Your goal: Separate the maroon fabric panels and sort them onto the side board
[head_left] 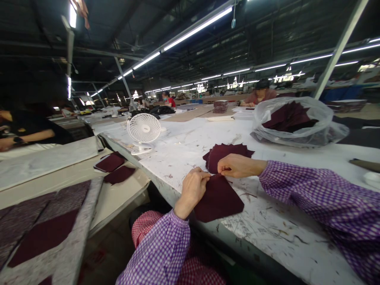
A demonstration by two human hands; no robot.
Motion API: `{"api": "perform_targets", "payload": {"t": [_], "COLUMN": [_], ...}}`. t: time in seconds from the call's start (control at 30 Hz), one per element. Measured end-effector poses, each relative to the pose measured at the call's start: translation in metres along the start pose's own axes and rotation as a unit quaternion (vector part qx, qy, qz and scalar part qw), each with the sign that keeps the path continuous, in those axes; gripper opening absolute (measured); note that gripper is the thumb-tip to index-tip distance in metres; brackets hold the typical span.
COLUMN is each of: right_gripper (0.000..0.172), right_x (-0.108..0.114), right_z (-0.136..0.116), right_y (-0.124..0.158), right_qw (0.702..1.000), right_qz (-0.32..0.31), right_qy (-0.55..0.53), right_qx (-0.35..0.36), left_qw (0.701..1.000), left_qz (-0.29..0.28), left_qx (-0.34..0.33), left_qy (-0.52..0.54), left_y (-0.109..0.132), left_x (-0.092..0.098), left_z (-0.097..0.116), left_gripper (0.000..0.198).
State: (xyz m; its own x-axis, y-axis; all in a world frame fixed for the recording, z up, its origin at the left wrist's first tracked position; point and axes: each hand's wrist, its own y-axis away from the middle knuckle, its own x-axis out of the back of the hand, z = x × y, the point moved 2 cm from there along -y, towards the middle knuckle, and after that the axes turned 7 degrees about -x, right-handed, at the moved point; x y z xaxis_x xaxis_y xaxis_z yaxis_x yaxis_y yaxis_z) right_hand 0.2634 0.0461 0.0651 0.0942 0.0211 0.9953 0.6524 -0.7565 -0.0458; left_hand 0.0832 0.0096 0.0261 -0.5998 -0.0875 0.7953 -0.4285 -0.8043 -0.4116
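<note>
A dark maroon fabric piece (219, 200) lies at the near edge of the white table, its close side reaching the rim. My left hand (194, 186) pinches its far left edge between thumb and fingers. At the far edge, a little to the right, my right hand (234, 165) pinches the same piece, fingertips pressed together. Just beyond the hands sits a fanned stack of maroon fabric pieces (228, 151), partly covered by my right hand.
A white fan (144, 128) stands on the table (181, 142). At the right is a clear plastic bag (285, 136) of maroon pieces. More cut pieces (120, 174) lie on a lower surface at the left. Co-workers sit at the left (32, 130) and across the table (264, 95).
</note>
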Motion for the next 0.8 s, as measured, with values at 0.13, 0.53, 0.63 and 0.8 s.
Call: {"api": "perform_targets", "payload": {"t": [0.13, 0.53, 0.63, 0.8], "right_gripper": [0.012, 0.02, 0.021, 0.03], "right_x": [-0.003, -0.02, -0.019, -0.009], "right_z": [-0.006, -0.02, -0.021, -0.021], "right_y": [0.007, 0.027, 0.034, 0.039], "right_qw": [0.997, 0.946, 0.945, 0.971], "right_qz": [0.034, 0.11, 0.111, 0.128], "right_qy": [0.057, 0.268, 0.275, 0.195], "right_qx": [0.038, 0.146, 0.142, 0.047], "left_qw": [1.0, 0.989, 0.984, 0.981], "left_qz": [0.004, -0.022, -0.03, -0.03], "left_qx": [-0.006, -0.087, -0.099, -0.101], "left_qy": [-0.012, -0.121, -0.142, -0.161], "left_y": [0.001, 0.006, 0.007, 0.007], "left_x": [-0.001, -0.003, -0.003, -0.002], "left_z": [-0.002, -0.001, 0.002, 0.006], "left_gripper": [0.026, 0.037, 0.036, 0.036]}}
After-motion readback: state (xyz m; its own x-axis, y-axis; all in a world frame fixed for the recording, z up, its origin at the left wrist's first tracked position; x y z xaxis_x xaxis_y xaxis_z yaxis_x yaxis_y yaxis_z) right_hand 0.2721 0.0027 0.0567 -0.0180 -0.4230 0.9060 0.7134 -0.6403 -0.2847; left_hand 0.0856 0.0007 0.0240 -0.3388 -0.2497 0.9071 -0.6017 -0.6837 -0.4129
